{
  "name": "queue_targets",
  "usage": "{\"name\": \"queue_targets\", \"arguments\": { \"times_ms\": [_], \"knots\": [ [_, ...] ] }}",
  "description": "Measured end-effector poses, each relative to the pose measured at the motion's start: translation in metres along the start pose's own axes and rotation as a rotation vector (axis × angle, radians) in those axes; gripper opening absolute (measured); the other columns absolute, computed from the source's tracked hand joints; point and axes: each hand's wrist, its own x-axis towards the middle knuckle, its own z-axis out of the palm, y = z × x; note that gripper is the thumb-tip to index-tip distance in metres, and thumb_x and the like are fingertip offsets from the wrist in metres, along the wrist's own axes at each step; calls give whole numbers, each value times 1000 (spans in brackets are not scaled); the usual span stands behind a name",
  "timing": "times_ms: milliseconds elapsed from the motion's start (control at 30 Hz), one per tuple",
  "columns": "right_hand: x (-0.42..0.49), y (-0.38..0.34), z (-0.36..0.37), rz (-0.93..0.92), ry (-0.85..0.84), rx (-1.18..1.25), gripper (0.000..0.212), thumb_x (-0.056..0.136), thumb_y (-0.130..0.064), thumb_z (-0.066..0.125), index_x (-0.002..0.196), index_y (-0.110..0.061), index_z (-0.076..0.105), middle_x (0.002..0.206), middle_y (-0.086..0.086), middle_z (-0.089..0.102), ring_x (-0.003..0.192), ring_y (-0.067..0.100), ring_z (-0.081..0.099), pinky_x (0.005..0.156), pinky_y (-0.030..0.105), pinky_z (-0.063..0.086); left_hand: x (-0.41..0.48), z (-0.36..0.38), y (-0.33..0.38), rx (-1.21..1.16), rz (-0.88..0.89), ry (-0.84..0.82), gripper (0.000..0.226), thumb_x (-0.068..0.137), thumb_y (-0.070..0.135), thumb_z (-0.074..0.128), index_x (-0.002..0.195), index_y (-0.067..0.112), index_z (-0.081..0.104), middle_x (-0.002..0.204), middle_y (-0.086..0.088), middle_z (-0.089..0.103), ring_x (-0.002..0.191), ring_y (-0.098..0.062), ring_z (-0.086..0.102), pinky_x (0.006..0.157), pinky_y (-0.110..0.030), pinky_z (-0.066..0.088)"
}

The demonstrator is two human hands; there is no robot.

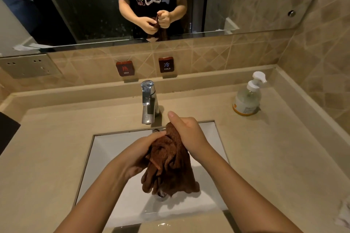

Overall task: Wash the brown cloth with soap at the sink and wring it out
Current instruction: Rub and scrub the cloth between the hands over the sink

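The brown cloth point(170, 162) hangs bunched over the white sink point(106, 157), its lower end just above the drain. My right hand point(186, 134) grips the cloth's top end, just right of the spout. My left hand point(138, 155) holds the cloth's left side lower down, fingers curled round it. The chrome tap point(148, 100) stands behind the sink with no water running from it. A clear soap pump bottle point(248, 96) stands on the counter at the back right.
The beige counter point(265, 147) runs around the sink. HOT point(125, 68) and COLD point(166, 64) signs hang on the tiled wall behind the tap. A mirror point(75, 5) above reflects my hands. A wall socket point(28, 65) sits at left, a dark object point(7, 130) at the left edge.
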Motion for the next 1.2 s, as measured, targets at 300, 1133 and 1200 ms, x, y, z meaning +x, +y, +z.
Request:
{"name": "queue_targets", "arguments": {
  "times_ms": [300, 1133, 1200],
  "knots": [
    [10, -3, -22, 23, 178, -25, 51, 94, -39, 47, 51, -18, 30, 60, 9, 31, 58, 21, 34, 59, 28, 28, -10, -34, 10, 426, 242, -113, 44, 63, 30, 77, 104, 18, 67, 104, -11, 70, 100, -26, 67, 84, -33, 54],
    [8, -7, 44, -81, 186, -648, 53, 101, -31, 24, 80, -1, 62, 76, 18, 66, 71, 30, 59, 59, 30, 38, 2, 24, 5, 5, 253, 340, 33, 98, 25, 48, 69, 11, 59, 59, -5, 60, 53, -9, 59, 53, -23, 45],
    [19, -8, 34, -44, 223, -565, 53, 101, -29, 26, 79, 3, 62, 78, 22, 66, 75, 34, 60, 61, 35, 41, 0, 26, 6, 16, 249, 331, 40, 97, 35, 47, 73, 10, 66, 63, -6, 65, 63, -17, 62, 62, -30, 46]
  ]
}}
